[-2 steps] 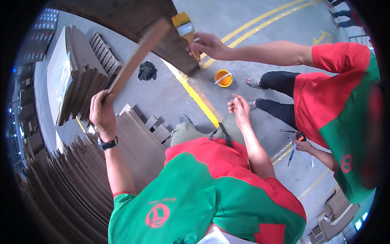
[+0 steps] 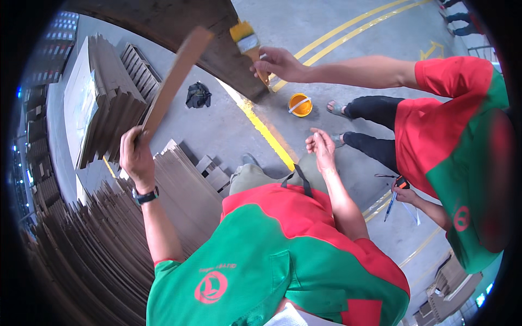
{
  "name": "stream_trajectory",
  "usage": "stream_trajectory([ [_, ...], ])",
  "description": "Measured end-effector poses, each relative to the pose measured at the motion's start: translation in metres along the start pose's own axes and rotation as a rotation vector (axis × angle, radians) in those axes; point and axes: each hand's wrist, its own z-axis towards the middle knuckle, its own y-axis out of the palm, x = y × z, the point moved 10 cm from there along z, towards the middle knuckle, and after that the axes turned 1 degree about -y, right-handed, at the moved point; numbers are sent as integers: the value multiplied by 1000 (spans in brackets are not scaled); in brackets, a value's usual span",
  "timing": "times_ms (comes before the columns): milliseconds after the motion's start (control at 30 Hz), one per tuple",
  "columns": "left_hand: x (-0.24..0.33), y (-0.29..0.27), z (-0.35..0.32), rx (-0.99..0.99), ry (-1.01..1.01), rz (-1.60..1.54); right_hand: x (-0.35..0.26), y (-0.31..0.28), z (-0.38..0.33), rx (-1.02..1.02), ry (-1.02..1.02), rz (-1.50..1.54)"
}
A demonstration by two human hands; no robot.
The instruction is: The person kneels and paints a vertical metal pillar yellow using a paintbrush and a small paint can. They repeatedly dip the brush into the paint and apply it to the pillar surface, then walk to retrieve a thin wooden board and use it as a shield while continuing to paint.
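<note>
Down close to the camera, the wearer's green and red shirt spans the lower view. Above it, the left hand, with a dark watch at the wrist, grips the lower end of a flat brown strip, which slants up and rightward; its upper end overlaps a large dark brown panel, and whether they touch cannot be told. The right hand is raised before the body, fingers loosely parted and lightly curled. To the right, a co-worker's upper hand holds a yellow-bristled paintbrush, bristles up, while the lower hand holds an orange and black tape measure. Beyond, on the floor, an orange bucket stands near the co-worker's feet, and a black bundle lies farther left. Stacked cardboard sheets rise near a slatted pallet; other people's legs show at the far upper right.
</note>
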Motion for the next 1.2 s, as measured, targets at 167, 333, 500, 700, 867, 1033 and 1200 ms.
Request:
stream_trajectory([
  [167, -64, -20, -75, 101, -257, 44, 26, -14, -13, 45, 20, -78],
  [333, -98, -17, -136, 155, -386, -66, 34, -18, -8, 63, 27, -161],
  [500, -113, -20, -161, 161, -426, -75, 33, -3, 0, 29, 9, -195],
  [700, -122, -19, -177, 160, -486, -136, 37, 15, 3, 17, -12, -192],
  [867, -116, -12, -184, 141, -536, -162, 47, 15, 4, 27, 3, -175],
  [1033, -102, -2, -182, 87, -498, -137, 54, 8, 6, 27, 15, -207],
  [1200, -89, 8, -183, 52, -487, -128, 52, 0, 8, 33, 32, -237],
])
